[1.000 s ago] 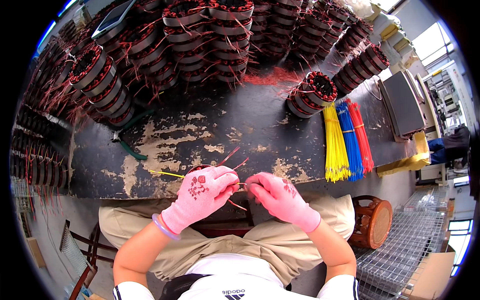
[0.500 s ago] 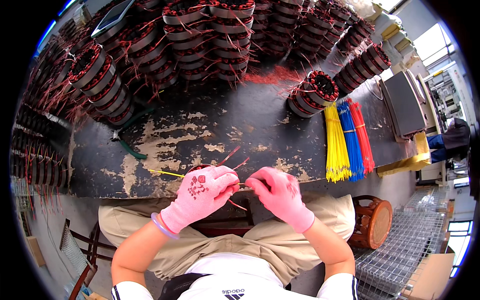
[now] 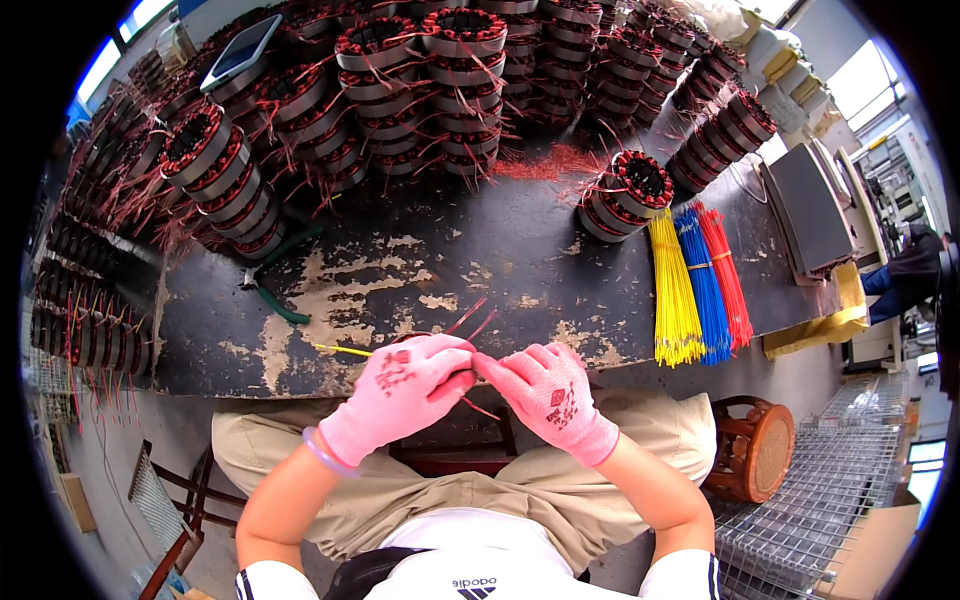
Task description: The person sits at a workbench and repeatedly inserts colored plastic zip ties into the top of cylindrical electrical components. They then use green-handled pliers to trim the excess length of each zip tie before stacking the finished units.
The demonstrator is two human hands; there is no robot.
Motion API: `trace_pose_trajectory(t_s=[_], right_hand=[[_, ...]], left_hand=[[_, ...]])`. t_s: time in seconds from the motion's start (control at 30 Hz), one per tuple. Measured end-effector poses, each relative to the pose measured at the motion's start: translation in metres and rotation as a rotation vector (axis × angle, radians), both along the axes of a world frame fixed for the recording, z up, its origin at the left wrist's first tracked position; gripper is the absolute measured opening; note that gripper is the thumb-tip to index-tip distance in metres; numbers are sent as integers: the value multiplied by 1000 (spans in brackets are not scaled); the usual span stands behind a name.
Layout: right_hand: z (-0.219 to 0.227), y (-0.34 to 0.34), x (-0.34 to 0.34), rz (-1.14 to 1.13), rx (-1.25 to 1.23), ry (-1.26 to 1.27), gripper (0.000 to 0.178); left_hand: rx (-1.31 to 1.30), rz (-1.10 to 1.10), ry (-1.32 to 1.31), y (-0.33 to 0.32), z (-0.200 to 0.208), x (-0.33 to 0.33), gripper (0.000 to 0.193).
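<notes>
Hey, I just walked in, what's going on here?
A seated person is handling wires at the near edge of a worn black table. Their pink-gloved left hand seems to hold thin red wires, and a thin yellow wire sticks out beside it. The pink-gloved right hand meets it, but what its fingers pinch is hidden. Stacked grey metal rings with red windings stand farther back.
</notes>
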State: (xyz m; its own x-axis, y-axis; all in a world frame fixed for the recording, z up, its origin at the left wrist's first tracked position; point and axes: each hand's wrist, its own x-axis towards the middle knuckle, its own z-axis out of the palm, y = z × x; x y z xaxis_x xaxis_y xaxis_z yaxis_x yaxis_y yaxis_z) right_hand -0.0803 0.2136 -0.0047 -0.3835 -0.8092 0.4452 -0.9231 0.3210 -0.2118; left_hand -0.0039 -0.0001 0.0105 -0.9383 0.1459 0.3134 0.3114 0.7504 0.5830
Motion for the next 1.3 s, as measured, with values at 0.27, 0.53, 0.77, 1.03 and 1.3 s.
trace_pose_trajectory(t_s=[0.27, 0.53, 0.77, 1.03, 1.3], right_hand=[[-16, 1, -5, 28, 66, 77, 44], [12, 77, -25, -490, -272, -118, 9], [12, 243, -58, -1395, 251, -362, 60], [9, 238, -64, -1249, -77, -98, 39], [5, 238, -77, -1229, -211, -299, 17]], left_hand=[[-131, 96, 56, -8, 21, 5, 26], [-89, 157, -118, 2, -1, -5, 27], [-76, 158, -123, 7, 2, -6, 28], [-104, 152, -103, 4, -2, -5, 28], [-99, 144, -97, 4, -2, -5, 28]])
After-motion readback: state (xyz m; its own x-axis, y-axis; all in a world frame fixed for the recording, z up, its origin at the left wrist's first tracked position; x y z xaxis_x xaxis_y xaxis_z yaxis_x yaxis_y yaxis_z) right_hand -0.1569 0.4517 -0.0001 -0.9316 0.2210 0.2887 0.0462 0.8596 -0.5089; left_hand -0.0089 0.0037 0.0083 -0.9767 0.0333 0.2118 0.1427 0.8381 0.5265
